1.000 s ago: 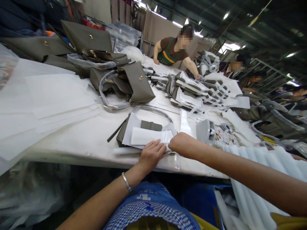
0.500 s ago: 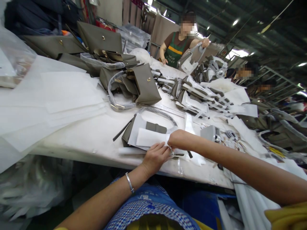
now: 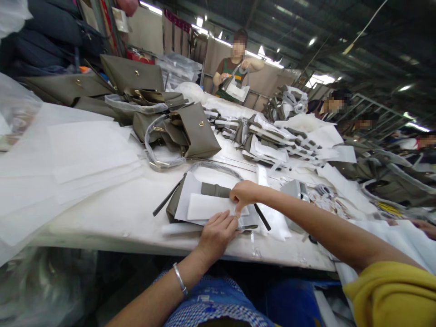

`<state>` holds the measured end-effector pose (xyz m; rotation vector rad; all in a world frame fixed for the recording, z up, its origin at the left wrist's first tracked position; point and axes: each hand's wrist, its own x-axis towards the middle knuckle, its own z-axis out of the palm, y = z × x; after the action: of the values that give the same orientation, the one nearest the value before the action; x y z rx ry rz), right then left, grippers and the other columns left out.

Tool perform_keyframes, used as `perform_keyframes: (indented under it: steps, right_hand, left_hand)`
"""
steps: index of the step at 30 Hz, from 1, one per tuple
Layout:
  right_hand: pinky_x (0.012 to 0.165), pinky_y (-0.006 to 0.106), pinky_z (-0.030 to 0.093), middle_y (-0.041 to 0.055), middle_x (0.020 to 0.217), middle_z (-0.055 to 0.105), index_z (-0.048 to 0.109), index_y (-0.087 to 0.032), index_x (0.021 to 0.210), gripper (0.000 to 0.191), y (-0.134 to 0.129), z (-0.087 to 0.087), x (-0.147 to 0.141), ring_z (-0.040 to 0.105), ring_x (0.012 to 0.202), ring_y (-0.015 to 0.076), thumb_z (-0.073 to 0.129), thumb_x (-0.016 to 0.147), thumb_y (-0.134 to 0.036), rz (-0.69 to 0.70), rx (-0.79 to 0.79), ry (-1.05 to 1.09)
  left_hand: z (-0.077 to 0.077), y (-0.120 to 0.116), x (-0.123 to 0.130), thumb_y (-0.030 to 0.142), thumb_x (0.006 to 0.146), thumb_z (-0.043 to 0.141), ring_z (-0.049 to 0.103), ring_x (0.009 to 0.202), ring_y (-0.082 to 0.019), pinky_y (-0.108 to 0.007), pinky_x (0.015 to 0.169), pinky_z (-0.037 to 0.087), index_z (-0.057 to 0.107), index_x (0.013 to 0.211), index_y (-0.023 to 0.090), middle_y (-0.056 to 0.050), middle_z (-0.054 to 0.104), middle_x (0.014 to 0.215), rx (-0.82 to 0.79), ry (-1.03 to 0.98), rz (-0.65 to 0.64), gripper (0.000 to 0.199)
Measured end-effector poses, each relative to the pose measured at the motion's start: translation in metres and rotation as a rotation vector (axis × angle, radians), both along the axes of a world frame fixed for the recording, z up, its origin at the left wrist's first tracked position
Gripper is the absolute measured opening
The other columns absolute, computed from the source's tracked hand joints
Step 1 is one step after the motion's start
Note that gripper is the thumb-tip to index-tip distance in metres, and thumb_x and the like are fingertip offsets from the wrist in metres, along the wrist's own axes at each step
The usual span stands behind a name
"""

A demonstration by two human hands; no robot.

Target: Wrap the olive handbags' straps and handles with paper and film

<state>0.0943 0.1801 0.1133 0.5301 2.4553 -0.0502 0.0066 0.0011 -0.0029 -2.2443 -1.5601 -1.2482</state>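
Note:
An olive-grey handbag [image 3: 175,203] lies near the table's front edge, partly covered by white sheets. A thick white pad [image 3: 204,206] rests on top, below a grey-green strap piece [image 3: 215,190]. My left hand [image 3: 218,232] presses on the pad's lower right part, its fingers stretched out and close together. Just above it, my right hand [image 3: 243,194] is closed, with thumb and finger pinched at the bag's right side; what they hold is too small to make out. A plastic-wrapped handle arches behind the bag, and dark straps stick out on both sides.
Behind and left stand more olive bags [image 3: 200,131]. White sheets [image 3: 91,154] cover the table's left side. Wrapped parts [image 3: 269,141] are piled at centre back. A person [image 3: 235,68] across the table holds a bag. Another hand [image 3: 425,228] shows at the right edge.
My right hand has shifted slightly left over the bag, and its thumb now points down towards my left fingers. The person opposite has brought a bag in front of the body.

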Motion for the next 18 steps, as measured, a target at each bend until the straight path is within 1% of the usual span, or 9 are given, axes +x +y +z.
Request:
perform_keyframes:
  steps: [2,4,6,8,11,14,16,18]
  right_hand:
    - [0.053,0.025,0.024,-0.0021,0.061,0.061,0.064,-0.020,0.067,0.042,0.012,-0.008,0.009,0.050,0.057,0.0128,0.081,0.062,-0.058,-0.106,-0.097,0.098]
    - [0.053,0.024,0.026,-0.0040,0.058,0.057,0.061,-0.020,0.064,0.044,0.021,-0.016,0.019,0.046,0.055,0.0116,0.085,0.056,-0.056,-0.224,-0.227,0.226]
    - [0.053,0.023,0.029,-0.0050,0.059,0.056,0.060,-0.019,0.065,0.045,0.025,-0.022,0.028,0.046,0.055,0.0110,0.086,0.053,-0.054,-0.308,-0.335,0.336]
    - [0.053,0.022,0.034,-0.0051,0.061,0.059,0.061,-0.019,0.068,0.044,0.027,-0.028,0.035,0.050,0.056,0.0111,0.085,0.055,-0.054,-0.359,-0.377,0.409]
    - [0.054,0.021,0.041,-0.0044,0.066,0.064,0.065,-0.019,0.077,0.038,0.026,-0.034,0.045,0.057,0.057,0.0118,0.082,0.062,-0.050,-0.434,-0.365,0.514]
    - [0.055,0.024,0.045,0.0004,0.080,0.069,0.067,-0.018,0.088,0.024,0.016,-0.034,0.054,0.059,0.055,0.0121,0.069,0.080,-0.040,-0.535,-0.245,0.678]
    - [0.062,0.028,0.049,0.0051,0.088,0.071,0.068,-0.016,0.093,0.020,0.002,-0.032,0.060,0.063,0.062,0.0147,0.056,0.090,-0.032,-0.585,-0.129,0.802]
    - [0.078,0.032,0.051,0.0071,0.095,0.071,0.069,-0.017,0.097,0.022,-0.017,-0.033,0.067,0.067,0.080,0.0183,0.052,0.093,-0.030,-0.584,-0.059,0.905]
  left_hand:
    - [0.001,0.000,0.000,0.035,0.094,0.061,0.064,0.113,-0.023,-0.037,0.098,0.048,0.061,0.109,0.018,-0.005,0.073,0.104,-0.006,0.005,-0.003,0.023]
    - [0.001,0.000,0.001,0.035,0.094,0.061,0.064,0.113,-0.023,-0.037,0.097,0.049,0.060,0.108,0.019,-0.004,0.073,0.104,-0.004,0.008,0.002,0.022]
    - [0.002,0.000,0.001,0.035,0.094,0.061,0.064,0.113,-0.023,-0.038,0.097,0.049,0.060,0.109,0.019,-0.004,0.073,0.105,-0.007,0.018,0.002,0.023]
    - [0.004,0.000,0.001,0.035,0.094,0.060,0.064,0.113,-0.023,-0.038,0.096,0.050,0.059,0.111,0.019,-0.004,0.072,0.107,-0.011,0.034,-0.002,0.023]
    - [0.007,0.000,0.001,0.034,0.094,0.060,0.064,0.112,-0.023,-0.038,0.096,0.050,0.059,0.109,0.019,-0.005,0.071,0.109,-0.010,0.057,-0.008,0.021]
    - [0.009,-0.002,0.001,0.033,0.092,0.063,0.065,0.110,-0.023,-0.038,0.096,0.050,0.060,0.104,0.020,-0.005,0.070,0.112,-0.020,0.082,0.002,0.018]
    - [0.010,-0.002,0.001,0.033,0.092,0.063,0.065,0.108,-0.023,-0.037,0.096,0.049,0.061,0.101,0.020,-0.005,0.069,0.115,-0.014,0.091,0.016,0.016]
    - [0.009,-0.002,0.002,0.034,0.093,0.061,0.065,0.107,-0.023,-0.036,0.095,0.049,0.061,0.101,0.020,-0.005,0.069,0.117,0.001,0.089,0.022,0.015]
